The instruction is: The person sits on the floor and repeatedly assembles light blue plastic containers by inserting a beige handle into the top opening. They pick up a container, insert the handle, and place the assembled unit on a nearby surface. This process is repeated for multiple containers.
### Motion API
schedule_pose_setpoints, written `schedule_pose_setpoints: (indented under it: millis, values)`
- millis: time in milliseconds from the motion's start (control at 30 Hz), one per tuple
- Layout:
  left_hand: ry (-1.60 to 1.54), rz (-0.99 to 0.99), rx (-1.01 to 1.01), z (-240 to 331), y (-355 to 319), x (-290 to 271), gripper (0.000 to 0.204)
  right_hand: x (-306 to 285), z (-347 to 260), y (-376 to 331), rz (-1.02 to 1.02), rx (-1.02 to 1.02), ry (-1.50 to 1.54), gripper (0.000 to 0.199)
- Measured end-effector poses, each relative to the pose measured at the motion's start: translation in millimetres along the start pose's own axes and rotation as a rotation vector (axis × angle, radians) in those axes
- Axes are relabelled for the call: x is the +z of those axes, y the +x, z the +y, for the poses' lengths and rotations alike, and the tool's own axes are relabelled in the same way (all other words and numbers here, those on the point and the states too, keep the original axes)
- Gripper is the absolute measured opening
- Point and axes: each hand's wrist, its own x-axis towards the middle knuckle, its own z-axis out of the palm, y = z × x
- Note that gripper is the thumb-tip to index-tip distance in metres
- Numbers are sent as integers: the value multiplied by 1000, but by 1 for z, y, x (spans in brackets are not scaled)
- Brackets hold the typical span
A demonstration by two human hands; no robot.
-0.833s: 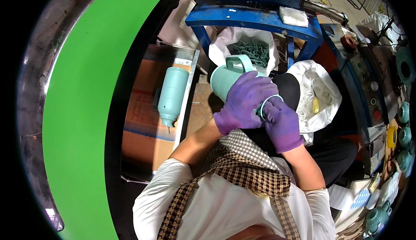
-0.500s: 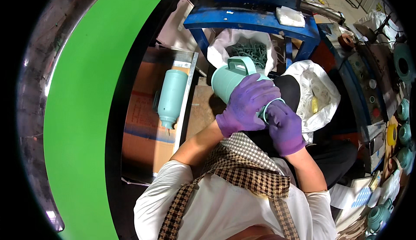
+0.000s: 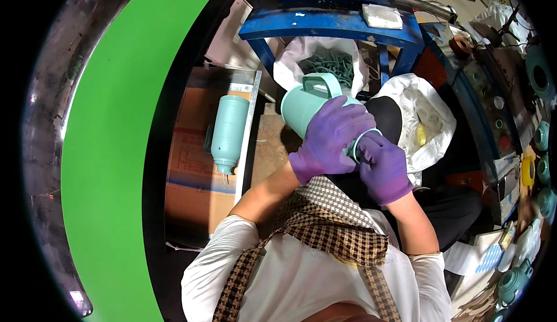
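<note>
Barely a shift since a moment ago: the teal jug shell (image 3: 313, 108) sits a touch lower toward the lap, and both gloved hands keep their places on it. The left hand (image 3: 329, 139), in a purple glove, wraps over the jug's side, fingers (image 3: 348, 116) closed round the body, clamping it steady, handle end pointing away toward the blue frame (image 3: 331, 23). The right hand (image 3: 383, 168), gloved the same, presses in at the jug's open rim, fingers curled tight against the pale ring (image 3: 362, 142) there; whether they pinch anything small I cannot tell. One hand braces, it seems, so the other can work the mouth.

Left of the jug, a second teal shell (image 3: 227, 130) lies flat on a cardboard sheet (image 3: 188, 177), parked within easy reach. Just beyond the jug, a white sack (image 3: 301, 60) holds dark green trimmings; right of the jug, another white bag (image 3: 432, 119) gapes with pale rings inside, close to the right hand. Further right of the jug, more teal pieces (image 3: 542, 136) line the cluttered counter (image 3: 493, 107). A wide green band (image 3: 110, 148) curves far left of the jug.
</note>
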Motion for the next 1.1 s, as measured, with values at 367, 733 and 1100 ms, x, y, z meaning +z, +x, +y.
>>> schedule_pose_setpoints:
  millis: [367,733,1100]
  values:
    - [49,33,-12,3,-8,2,66,-15,11,2,-250,-184,112,29]
    - [-225,553,469,33,13,-89,27,-37,94,-15,528,110,680,73]
    - [-1395,229,-897,40,-39,-95,64,-48,117,-17,681,300,984,69]
